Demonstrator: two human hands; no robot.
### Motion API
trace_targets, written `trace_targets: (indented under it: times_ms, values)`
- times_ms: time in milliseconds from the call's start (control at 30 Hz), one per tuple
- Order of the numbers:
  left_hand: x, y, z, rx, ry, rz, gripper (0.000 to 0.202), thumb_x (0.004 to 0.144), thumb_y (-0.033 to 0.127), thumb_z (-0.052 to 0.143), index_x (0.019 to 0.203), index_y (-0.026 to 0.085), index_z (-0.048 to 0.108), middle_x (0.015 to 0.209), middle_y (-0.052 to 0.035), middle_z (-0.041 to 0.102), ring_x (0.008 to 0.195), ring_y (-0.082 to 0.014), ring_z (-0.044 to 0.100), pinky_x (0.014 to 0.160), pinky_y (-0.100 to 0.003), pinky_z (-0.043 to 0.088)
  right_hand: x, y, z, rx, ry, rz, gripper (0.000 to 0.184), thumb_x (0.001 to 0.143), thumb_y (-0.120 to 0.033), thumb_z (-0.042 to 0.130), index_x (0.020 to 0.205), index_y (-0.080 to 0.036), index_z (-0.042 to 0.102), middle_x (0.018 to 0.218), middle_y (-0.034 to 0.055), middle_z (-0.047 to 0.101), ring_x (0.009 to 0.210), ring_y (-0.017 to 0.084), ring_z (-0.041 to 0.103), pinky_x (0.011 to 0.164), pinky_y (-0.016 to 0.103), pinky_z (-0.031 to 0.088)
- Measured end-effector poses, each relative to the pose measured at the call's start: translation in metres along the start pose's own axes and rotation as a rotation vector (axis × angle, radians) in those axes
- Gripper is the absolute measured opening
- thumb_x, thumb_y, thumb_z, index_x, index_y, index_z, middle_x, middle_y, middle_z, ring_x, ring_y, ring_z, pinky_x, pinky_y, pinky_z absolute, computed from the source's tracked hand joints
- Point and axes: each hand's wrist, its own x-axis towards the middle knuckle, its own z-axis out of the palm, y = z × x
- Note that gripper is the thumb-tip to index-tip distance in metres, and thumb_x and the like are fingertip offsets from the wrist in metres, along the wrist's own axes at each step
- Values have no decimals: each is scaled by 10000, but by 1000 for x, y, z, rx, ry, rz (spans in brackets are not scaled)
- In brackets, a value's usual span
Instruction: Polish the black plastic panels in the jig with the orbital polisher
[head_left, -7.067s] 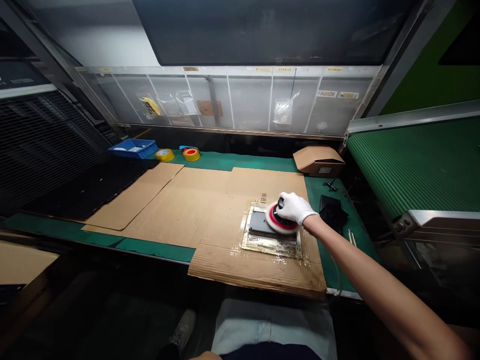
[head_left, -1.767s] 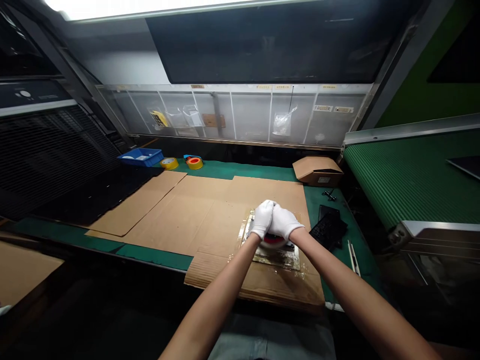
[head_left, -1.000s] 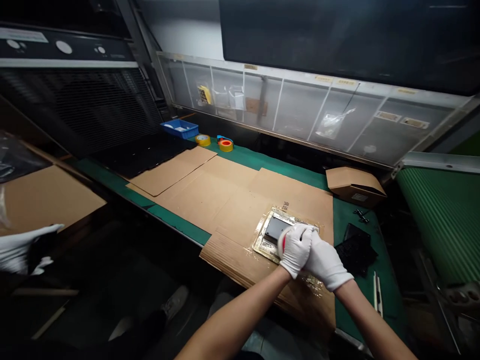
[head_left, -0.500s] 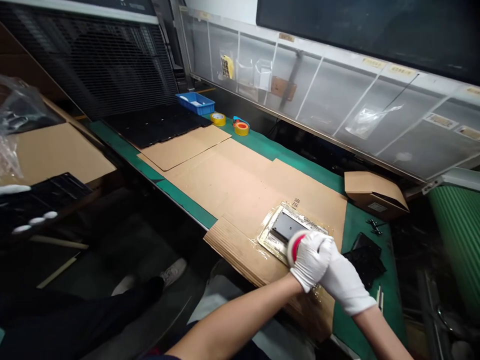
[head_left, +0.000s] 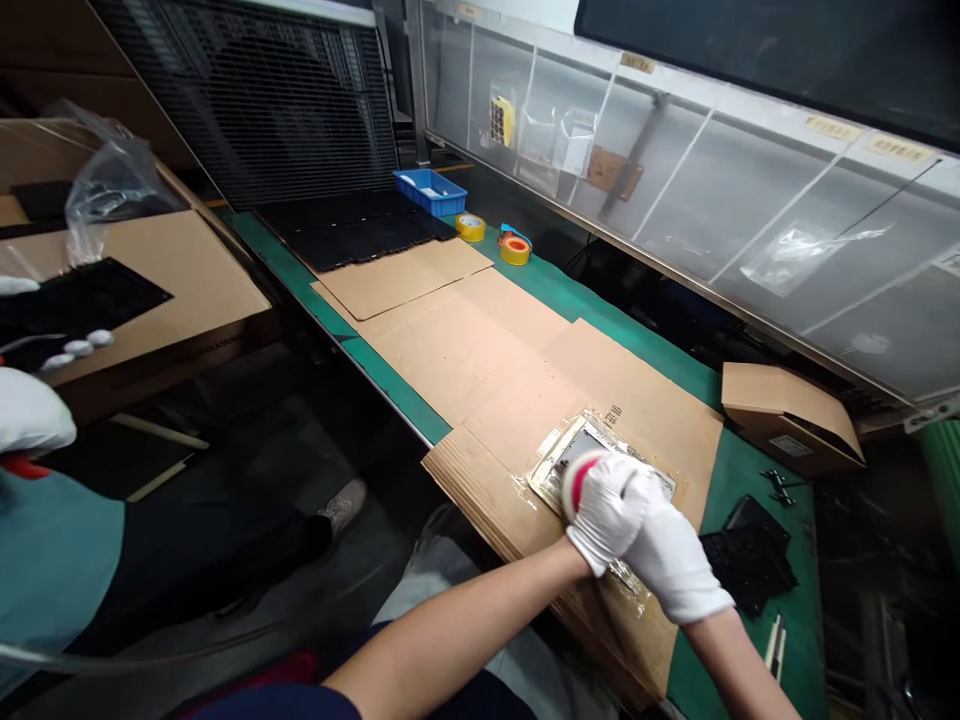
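Note:
My left hand (head_left: 602, 510), in a white glove, is closed round a pale round thing with a red ring (head_left: 577, 484), roll-like, its exact kind unclear. It is over a dark flat plate (head_left: 577, 445) in a light frame (head_left: 541, 478), which is fixed with clear tape to cardboard (head_left: 487, 400). Whether it touches the plate is hidden. Pressed against the left hand is my right hand (head_left: 667, 550), also white-gloved, its fingers closed; what they hold is hidden.
On the green bench stand a cardboard box (head_left: 791, 410), black parts (head_left: 754, 555), yellow tape rolls (head_left: 470, 228) and a blue bin (head_left: 431, 190). A co-worker's gloved hand (head_left: 34, 410) is at left, near a black panel (head_left: 90, 300). Clear pockets (head_left: 675, 220) line the back.
My view has turned left. Both hands and the round thing have shifted left across the plate, covering more of it. At left, more of the co-worker shows.

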Motion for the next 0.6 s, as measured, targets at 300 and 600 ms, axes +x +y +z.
trace_targets:
  times_ms: [300, 600]
  values:
    - [-9, -6, 10, -37, 48, 120, 236, 958, 233, 478, 925, 166, 702, 929, -70, 736, 901, -216, 687, 924, -378, 560, -15, 5, 8, -114, 121, 25, 505, 904, -150, 541, 1400, -66, 495, 1175, 215, 627, 950, 268, 666, 775, 319, 554]
    - [-11, -4, 3, -17, 52, 100, 232, 965, 233, 470, 937, 176, 693, 938, -80, 736, 921, -217, 685, 933, -379, 565, -14, 2, 8, -83, 124, 5, 416, 916, -139, 523, 1327, -84, 554, 1158, 200, 626, 1072, 288, 621, 909, 347, 528]
